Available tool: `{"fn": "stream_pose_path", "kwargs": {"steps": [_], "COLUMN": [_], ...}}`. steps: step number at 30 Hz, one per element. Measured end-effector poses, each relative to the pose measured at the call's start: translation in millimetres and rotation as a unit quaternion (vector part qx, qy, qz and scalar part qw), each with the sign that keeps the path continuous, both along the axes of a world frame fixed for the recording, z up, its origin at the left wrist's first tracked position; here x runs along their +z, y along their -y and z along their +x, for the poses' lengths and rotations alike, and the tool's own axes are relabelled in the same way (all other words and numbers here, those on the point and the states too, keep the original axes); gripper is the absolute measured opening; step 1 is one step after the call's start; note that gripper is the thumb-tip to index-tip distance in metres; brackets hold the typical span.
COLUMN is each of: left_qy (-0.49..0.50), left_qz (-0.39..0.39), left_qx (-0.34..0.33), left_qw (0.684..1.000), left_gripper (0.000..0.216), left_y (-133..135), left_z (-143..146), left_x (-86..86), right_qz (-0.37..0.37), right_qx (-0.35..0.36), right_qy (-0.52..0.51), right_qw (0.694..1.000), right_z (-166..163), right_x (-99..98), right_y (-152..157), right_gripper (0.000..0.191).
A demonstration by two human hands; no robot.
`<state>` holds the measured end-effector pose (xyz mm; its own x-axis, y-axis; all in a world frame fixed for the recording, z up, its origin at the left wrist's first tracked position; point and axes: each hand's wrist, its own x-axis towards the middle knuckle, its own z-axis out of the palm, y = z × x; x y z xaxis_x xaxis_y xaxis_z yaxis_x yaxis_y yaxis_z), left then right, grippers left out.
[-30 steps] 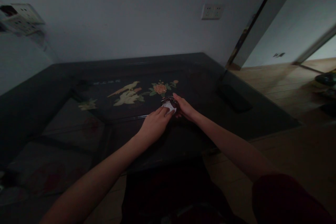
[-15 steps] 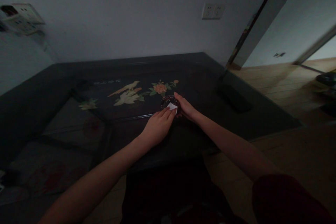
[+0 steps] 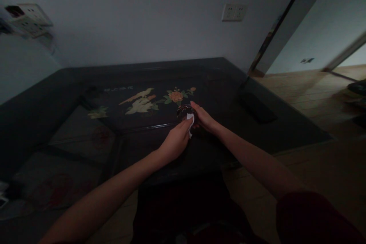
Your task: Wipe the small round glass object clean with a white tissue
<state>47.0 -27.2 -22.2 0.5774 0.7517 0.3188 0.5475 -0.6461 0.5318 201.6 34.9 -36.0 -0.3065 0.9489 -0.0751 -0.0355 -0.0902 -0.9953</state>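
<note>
A dark, shiny round dish (image 3: 182, 112), perhaps glass, is at the middle of the view, just below the painted flower. My right hand (image 3: 204, 117) is closed around its right side, with the thumb along the rim. My left hand (image 3: 177, 137) pinches a crumpled white tissue (image 3: 190, 116) against the near part of the dish, and an end of the tissue hangs below the fingers. Low light hides the inside of the dish and its exact kind. Whether the dish rests on the table I cannot tell.
The dark glossy table (image 3: 228, 80) bears painted birds (image 3: 140, 103) and a painted flower (image 3: 175, 97). A dark flat object (image 3: 257, 107) lies to the right. Wall sockets (image 3: 234, 12) sit above the table, and a power strip (image 3: 32, 19) is at the upper left.
My left hand has turned and its fingers have drawn together on the tissue, which now hangs lower. The right hand still holds the dish.
</note>
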Motion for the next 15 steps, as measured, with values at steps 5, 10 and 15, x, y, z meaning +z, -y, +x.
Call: {"fn": "stream_pose_path", "kwargs": {"steps": [5,10,15], "left_qy": [-0.060,-0.269,-0.330], "left_qz": [0.017,0.159,0.225], "left_qx": [0.017,0.041,0.064], "left_qw": [0.998,0.949,0.915], "left_gripper": [0.048,0.036,0.034], "left_y": [0,2,6], "left_z": [-1,-7,-7], "left_x": [1.4,14.9,20.1], "right_qz": [-0.009,0.004,-0.006], "right_qx": [-0.005,-0.015,-0.024], "right_qy": [0.002,0.003,0.002], "right_qw": [1.000,1.000,1.000], "right_z": [-1,-1,-1], "right_x": [3.7,1.9,0.7], "right_y": [1,0,0], "right_gripper": [0.060,0.060,0.058]}}
